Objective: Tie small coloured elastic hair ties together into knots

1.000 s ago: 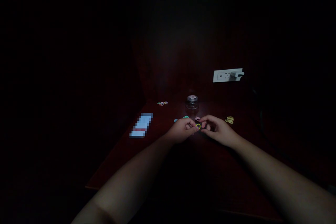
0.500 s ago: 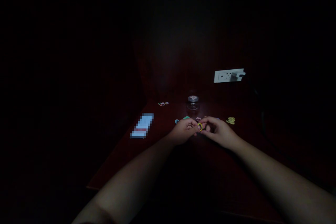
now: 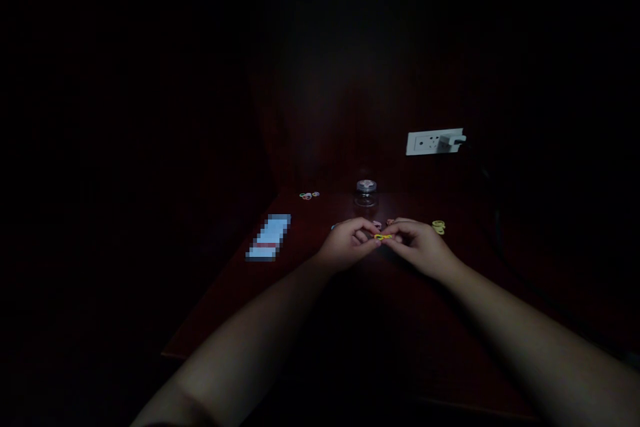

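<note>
Between the fingertips of both hands is a small yellow hair tie, pinched at its two ends and looking twisted or flattened. My left hand grips its left end with thumb and forefinger. At the right end, my right hand pinches it the same way. Just behind the hands lie pink bands and reddish bands, partly covered by the fingers. A bit of a blue band shows beside my left hand. Several yellow bands lie in a pile past my right hand.
A clear round jar with a lid stands at the back of the dark red table. Several multicoloured bands lie at the back left. A blurred-out phone-like screen lies at left. A plug sits in the wall socket.
My right hand has closed on the yellow hair tie, which my left hand held as an open ring. It now looks flattened or twisted between both hands.
</note>
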Demonstrator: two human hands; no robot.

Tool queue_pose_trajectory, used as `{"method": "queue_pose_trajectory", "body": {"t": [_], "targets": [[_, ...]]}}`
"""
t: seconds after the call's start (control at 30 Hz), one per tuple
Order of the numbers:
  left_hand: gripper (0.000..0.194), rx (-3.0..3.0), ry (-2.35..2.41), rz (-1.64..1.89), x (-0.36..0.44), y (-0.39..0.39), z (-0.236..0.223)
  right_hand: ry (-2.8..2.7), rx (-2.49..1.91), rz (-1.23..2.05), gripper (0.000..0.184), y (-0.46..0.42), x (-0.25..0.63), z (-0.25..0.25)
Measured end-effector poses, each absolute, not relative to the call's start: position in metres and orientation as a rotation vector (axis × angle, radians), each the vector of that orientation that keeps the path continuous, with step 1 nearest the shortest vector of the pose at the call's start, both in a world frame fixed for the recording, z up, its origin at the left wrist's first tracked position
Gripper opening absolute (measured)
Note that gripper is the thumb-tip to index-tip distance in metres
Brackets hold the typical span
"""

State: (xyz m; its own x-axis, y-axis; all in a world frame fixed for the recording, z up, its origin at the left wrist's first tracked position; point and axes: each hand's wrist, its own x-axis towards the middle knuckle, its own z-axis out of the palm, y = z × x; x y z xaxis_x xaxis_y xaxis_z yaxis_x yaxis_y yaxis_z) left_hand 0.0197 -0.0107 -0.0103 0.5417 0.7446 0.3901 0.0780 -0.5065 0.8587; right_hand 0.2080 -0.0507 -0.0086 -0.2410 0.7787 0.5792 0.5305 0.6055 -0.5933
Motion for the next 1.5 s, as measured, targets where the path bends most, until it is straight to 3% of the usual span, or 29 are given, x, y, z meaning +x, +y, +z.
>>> {"method": "queue_pose_trajectory", "body": {"t": [1.0,1.5], "targets": [[0.018,2.188,0.648,1.191,0.0187,-0.0148,-0.0016,-1.826,-1.047,0.522,0.027,-0.0513,0.2080,-0.0112],[0.026,2.255,0.576,1.171,0.0180,-0.0144,-0.0038,-1.880,-1.059,0.437,0.023,-0.0520,0.2099,-0.0099]]}}
